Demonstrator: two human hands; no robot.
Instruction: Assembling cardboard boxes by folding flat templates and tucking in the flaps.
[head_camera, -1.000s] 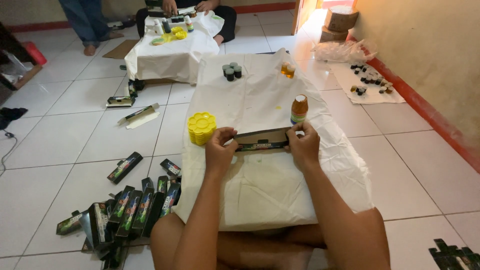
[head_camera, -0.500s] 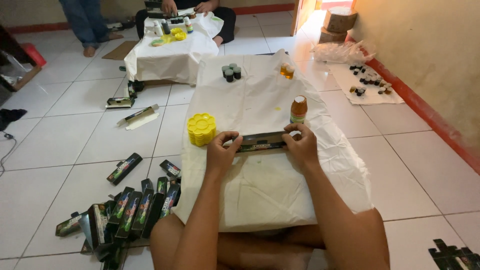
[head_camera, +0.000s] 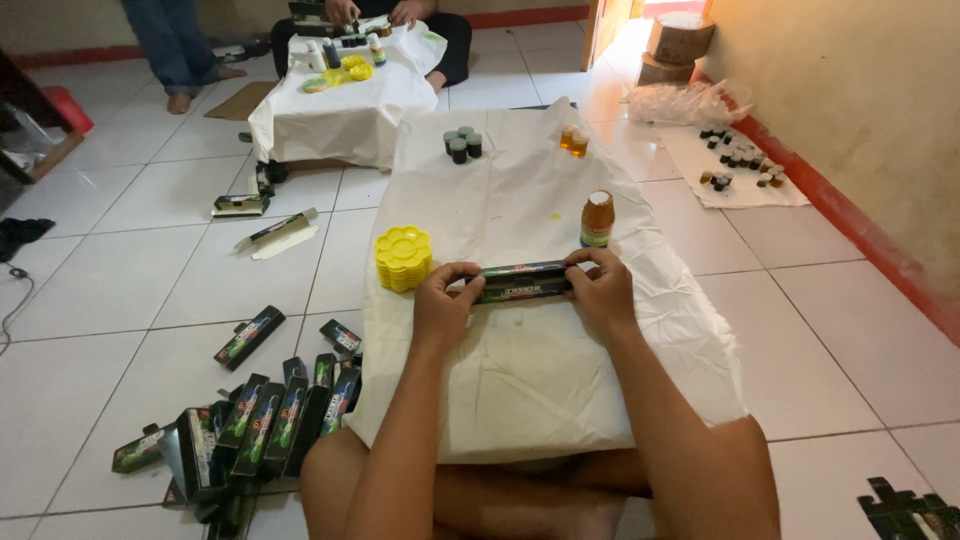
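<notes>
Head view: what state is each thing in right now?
Long dark box: held level by both ends, above the cloth.
Left hand: gripping the box's left end.
Right hand: gripping its right end.
Amber bottle: upright, capped.
Yellow palettes: stacked.

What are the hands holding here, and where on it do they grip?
Both hands, left and right, hold one long dark box level over the white cloth, each gripping one end.

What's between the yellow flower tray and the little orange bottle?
In the head view, the long dark box lies between the yellow flower-shaped tray stack and the orange bottle, held at its ends by the left hand and right hand.
</notes>
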